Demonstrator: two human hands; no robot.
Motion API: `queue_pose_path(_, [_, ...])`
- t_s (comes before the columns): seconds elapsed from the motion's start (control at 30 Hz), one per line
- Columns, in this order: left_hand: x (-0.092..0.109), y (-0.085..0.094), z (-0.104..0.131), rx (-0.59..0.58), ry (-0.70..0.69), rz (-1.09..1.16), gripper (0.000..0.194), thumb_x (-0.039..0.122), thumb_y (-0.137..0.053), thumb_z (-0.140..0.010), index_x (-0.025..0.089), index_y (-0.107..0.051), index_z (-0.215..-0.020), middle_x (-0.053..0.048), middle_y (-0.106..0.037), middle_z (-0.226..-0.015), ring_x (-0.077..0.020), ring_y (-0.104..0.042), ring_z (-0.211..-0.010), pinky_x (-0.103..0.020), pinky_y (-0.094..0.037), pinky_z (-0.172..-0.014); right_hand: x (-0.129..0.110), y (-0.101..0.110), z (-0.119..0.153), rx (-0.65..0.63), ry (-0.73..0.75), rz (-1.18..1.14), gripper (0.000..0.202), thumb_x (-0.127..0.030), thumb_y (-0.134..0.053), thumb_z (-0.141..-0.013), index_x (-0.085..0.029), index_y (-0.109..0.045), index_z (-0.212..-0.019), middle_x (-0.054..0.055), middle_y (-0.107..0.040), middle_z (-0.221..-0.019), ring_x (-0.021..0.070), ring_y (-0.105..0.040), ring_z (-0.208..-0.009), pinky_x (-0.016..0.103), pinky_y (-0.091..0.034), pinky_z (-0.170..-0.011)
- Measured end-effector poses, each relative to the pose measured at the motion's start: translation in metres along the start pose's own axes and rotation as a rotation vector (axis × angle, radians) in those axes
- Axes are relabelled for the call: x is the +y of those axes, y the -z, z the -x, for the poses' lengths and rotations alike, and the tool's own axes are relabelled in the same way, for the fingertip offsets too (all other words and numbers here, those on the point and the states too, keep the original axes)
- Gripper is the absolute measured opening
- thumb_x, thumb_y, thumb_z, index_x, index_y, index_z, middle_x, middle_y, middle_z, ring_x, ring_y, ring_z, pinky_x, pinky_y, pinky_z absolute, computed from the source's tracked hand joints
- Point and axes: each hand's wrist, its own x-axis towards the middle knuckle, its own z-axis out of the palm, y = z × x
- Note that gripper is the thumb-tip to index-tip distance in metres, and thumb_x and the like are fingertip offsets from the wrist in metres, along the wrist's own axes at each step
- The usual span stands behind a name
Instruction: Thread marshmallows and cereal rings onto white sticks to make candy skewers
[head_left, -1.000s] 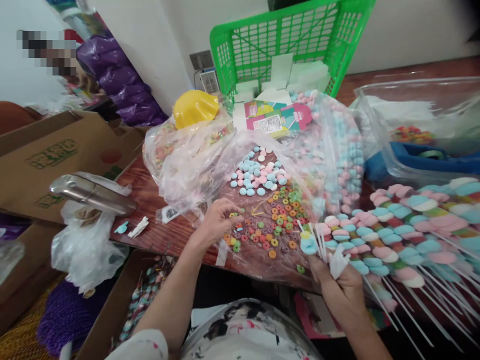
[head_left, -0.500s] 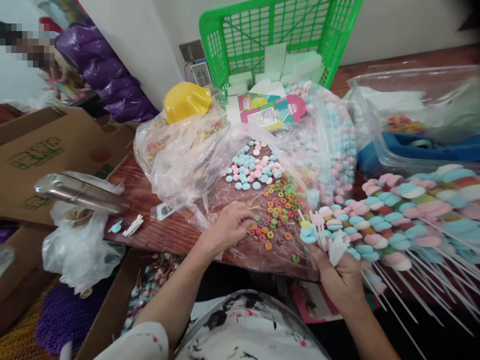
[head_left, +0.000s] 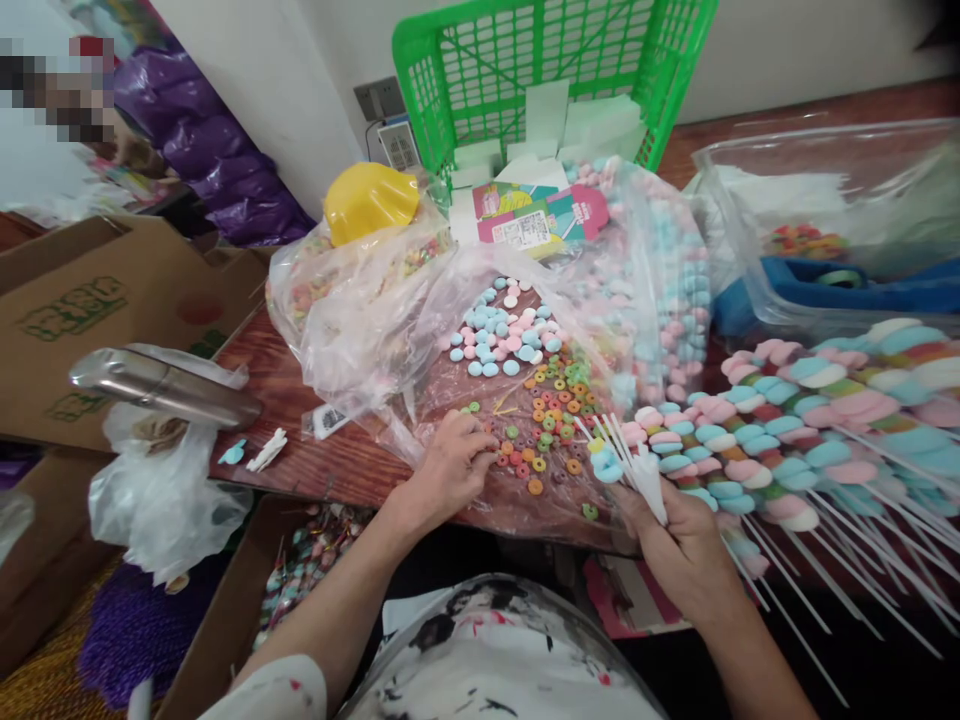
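Note:
My left hand [head_left: 451,462] rests low over the plastic sheet, fingers curled at the left edge of a scatter of ring-shaped candies [head_left: 551,405]. Its fingertips are partly hidden, and what they hold, if anything, cannot be made out. Green rings lie just above its knuckles. My right hand [head_left: 686,540] is closed around a bundle of white sticks [head_left: 641,475], fanned upward. A light blue candy piece [head_left: 606,463] with a yellow bit sits at the bundle's left side. Behind the rings are pink, blue and white candy discs [head_left: 499,335].
Finished candy skewers [head_left: 795,430] are heaped at the right. Behind stand a green crate [head_left: 442,100], a clear plastic bin [head_left: 825,160] and bags of candy [head_left: 360,310]. A steel flask [head_left: 165,388] lies at the left, beside a cardboard box [head_left: 127,300].
My left hand has moved left, and green rings now show above its knuckles. The white sticks in my right hand have turned and show more of their length.

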Motion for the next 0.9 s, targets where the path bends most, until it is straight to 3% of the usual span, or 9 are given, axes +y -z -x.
queue_pose_path(0.17, [0.013, -0.004, 0.001, 0.064, -0.02, 0.04, 0.016, 0.016, -0.054, -0.087, 0.015, -0.069, -0.08, -0.005, -0.059, -0.072, -0.0168, -0.051, -0.074, -0.031, -0.041, -0.071, -0.002, 0.003, -0.003, 0.032, -0.009, 0.027, 0.022, -0.035, -0.05, -0.09, -0.019, -0.065, -0.088, -0.004, -0.05, -0.057, 0.012, -0.045, -0.053, 0.022, -0.038, -0.051])
queue_pose_path(0.33, [0.038, -0.022, -0.012, -0.206, -0.087, -0.148, 0.019, 0.012, -0.052, -0.084, 0.017, -0.07, -0.088, -0.01, -0.058, -0.091, -0.023, -0.049, -0.092, -0.035, -0.043, -0.077, -0.009, 0.001, -0.007, 0.028, -0.019, 0.057, 0.026, -0.037, -0.049, -0.091, -0.018, -0.063, -0.081, -0.003, -0.053, -0.06, 0.0134, -0.048, -0.058, 0.022, -0.039, -0.054])
queue_pose_path(0.43, [0.036, -0.029, -0.022, -0.257, -0.075, -0.116, 0.017, 0.011, -0.054, -0.081, 0.017, -0.07, -0.08, -0.011, -0.058, -0.091, -0.0242, -0.049, -0.094, -0.036, -0.044, -0.076, -0.011, 0.002, -0.01, 0.016, -0.006, 0.099, 0.028, -0.037, -0.047, -0.091, -0.018, -0.06, -0.075, -0.003, -0.051, -0.058, 0.013, -0.046, -0.055, 0.022, -0.037, -0.052])
queue_pose_path(0.53, [0.03, -0.027, -0.026, -0.136, 0.0, 0.255, 0.018, 0.017, -0.055, -0.084, 0.017, -0.071, -0.076, -0.008, -0.063, -0.081, -0.0206, -0.054, -0.085, -0.035, -0.045, -0.078, -0.015, 0.004, -0.009, -0.023, 0.017, 0.172, 0.026, -0.033, -0.045, -0.091, -0.018, -0.061, -0.078, -0.002, -0.052, -0.059, 0.0136, -0.046, -0.055, 0.023, -0.037, -0.053])
queue_pose_path(0.63, [0.032, -0.02, -0.023, 0.025, 0.205, 0.798, 0.015, 0.024, -0.062, -0.082, 0.015, -0.073, -0.082, -0.006, -0.068, -0.08, -0.0155, -0.059, -0.073, -0.029, -0.047, -0.072, -0.02, 0.001, -0.005, -0.09, 0.05, 0.218, 0.024, -0.028, -0.044, -0.091, -0.018, -0.065, -0.088, 0.0, -0.06, -0.067, 0.0153, -0.052, -0.061, 0.024, -0.04, -0.056])
queue_pose_path(0.7, [0.038, -0.015, -0.019, 0.059, 0.341, 1.048, 0.016, 0.028, -0.067, -0.078, 0.014, -0.074, -0.08, -0.004, -0.068, -0.074, -0.012, -0.057, -0.062, -0.025, -0.045, -0.062, -0.023, -0.003, -0.003, -0.122, 0.073, 0.225, 0.026, -0.026, -0.043, -0.09, -0.018, -0.066, -0.097, 0.002, -0.065, -0.075, 0.0164, -0.056, -0.065, 0.024, -0.042, -0.058])
queue_pose_path(0.9, [0.045, -0.015, -0.014, 0.166, 0.482, 1.306, 0.022, 0.033, -0.077, -0.067, 0.014, -0.075, -0.077, -0.002, -0.068, -0.066, -0.0071, -0.051, -0.048, -0.02, -0.041, -0.048, -0.027, -0.012, 0.0, -0.116, 0.111, 0.259, 0.026, -0.022, -0.044, -0.088, -0.019, -0.067, -0.1, 0.0, -0.065, -0.071, 0.0158, -0.056, -0.062, 0.023, -0.044, -0.057])
